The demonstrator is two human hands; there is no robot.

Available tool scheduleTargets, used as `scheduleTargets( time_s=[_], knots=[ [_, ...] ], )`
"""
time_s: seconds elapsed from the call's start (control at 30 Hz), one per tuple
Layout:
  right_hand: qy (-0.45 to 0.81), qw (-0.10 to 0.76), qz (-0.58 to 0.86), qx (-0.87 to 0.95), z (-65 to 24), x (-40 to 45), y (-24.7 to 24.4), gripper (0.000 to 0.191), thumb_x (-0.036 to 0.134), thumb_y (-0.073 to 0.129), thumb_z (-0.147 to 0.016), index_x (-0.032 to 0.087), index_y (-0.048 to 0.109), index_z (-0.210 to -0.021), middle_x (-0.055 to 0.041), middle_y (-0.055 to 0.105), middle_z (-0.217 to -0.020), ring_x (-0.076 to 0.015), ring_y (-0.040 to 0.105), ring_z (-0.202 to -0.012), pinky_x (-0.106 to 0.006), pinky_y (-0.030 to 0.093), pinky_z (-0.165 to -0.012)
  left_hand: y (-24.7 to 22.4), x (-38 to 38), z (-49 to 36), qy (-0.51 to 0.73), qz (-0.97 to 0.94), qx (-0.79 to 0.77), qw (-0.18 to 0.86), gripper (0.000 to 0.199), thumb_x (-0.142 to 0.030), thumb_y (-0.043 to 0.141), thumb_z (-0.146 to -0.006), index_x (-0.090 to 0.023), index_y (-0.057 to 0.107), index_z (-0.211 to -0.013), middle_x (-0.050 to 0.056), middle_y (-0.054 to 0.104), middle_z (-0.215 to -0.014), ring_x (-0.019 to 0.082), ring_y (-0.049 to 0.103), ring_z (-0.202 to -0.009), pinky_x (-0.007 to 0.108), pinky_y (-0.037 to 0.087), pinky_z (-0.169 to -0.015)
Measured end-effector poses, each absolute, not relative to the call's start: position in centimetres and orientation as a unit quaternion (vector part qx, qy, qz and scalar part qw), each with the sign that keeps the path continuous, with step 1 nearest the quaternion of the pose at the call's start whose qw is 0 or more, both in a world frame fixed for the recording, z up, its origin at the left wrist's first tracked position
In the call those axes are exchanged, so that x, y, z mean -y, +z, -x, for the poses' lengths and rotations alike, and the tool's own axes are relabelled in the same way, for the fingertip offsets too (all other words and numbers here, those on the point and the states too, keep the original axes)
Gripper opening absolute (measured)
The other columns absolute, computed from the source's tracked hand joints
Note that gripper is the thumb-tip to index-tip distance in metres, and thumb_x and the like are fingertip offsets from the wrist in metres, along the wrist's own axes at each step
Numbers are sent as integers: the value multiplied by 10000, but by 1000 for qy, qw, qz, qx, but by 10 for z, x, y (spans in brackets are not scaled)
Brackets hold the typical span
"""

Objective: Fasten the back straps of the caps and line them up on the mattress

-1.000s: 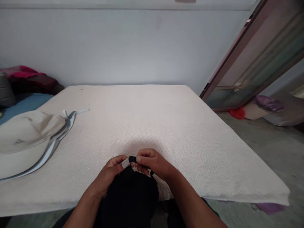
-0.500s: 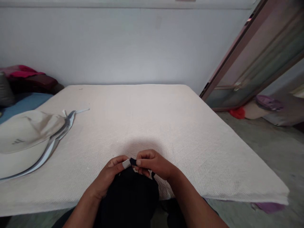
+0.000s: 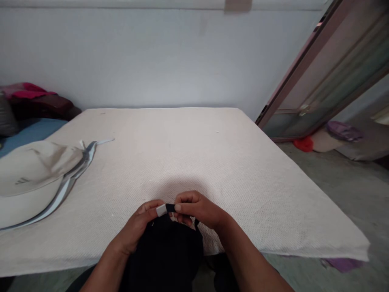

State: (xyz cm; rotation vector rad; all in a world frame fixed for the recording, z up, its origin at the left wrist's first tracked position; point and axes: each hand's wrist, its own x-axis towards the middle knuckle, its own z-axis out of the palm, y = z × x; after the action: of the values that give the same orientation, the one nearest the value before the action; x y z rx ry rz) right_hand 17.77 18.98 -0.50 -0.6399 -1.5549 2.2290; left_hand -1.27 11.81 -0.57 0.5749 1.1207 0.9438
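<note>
My left hand (image 3: 141, 221) pinches a small pale grey rectangular buckle (image 3: 161, 210) under its thumb, at the end of a black strap. The short black strap (image 3: 170, 208) stretches from the buckle to my right hand (image 3: 196, 209), whose thumb and forefinger are closed on its other end. Below both hands hangs a black cap (image 3: 168, 251), which the strap appears to belong to. It lies over the near edge of the covered table, and its lower part blends into dark clothing. The fingertips behind the strap are partly hidden.
A cream cloth covers the table (image 3: 188, 150). At its left lie a beige cap (image 3: 39, 166) and a grey-and-white cap (image 3: 68, 182) beneath it. A wall (image 3: 170, 56) stands behind, a framed door (image 3: 304, 93) at the right. Purple cloth (image 3: 343, 264) lies on the floor.
The strap between my hands, angled before, is now straighter and shows a little more length beside the buckle. Both hands stay in nearly the same place.
</note>
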Motion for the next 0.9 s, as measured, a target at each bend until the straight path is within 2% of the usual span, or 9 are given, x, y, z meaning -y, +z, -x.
scheduleTargets(
  time_s=[0.3, 0.7, 0.9],
  knots=[
    [794, 157, 215, 546, -179, -190, -8, 198, 316, 583, -820, 133, 600, -747, 11, 567, -641, -54, 458, -480, -186, 341, -456, -16, -117, 15, 397, -259, -502, 723, 134, -278, 696, -736, -164, 660, -798, 6, 656, -662, 87, 532, -515, 186, 371, -502],
    [799, 130, 216, 547, -181, -192, -4, 141, 252, 582, -783, 138, 599, -703, 27, 560, -577, -52, 449, -458, -173, 317, -431, -29, -113, 20, 381, -260, -537, 706, 284, -313, 727, -683, -178, 669, -926, 30, 690, -734, 146, 594, -604, 243, 429, -583],
    [788, 179, 221, 546, -179, -191, -6, 162, 251, 570, -804, 134, 576, -693, 22, 558, -595, -42, 419, -452, -179, 297, -433, -25, -115, 18, 375, -272, -539, 704, 288, -328, 755, -650, -180, 685, -887, 18, 679, -722, 120, 562, -567, 219, 405, -544]
  ],
)
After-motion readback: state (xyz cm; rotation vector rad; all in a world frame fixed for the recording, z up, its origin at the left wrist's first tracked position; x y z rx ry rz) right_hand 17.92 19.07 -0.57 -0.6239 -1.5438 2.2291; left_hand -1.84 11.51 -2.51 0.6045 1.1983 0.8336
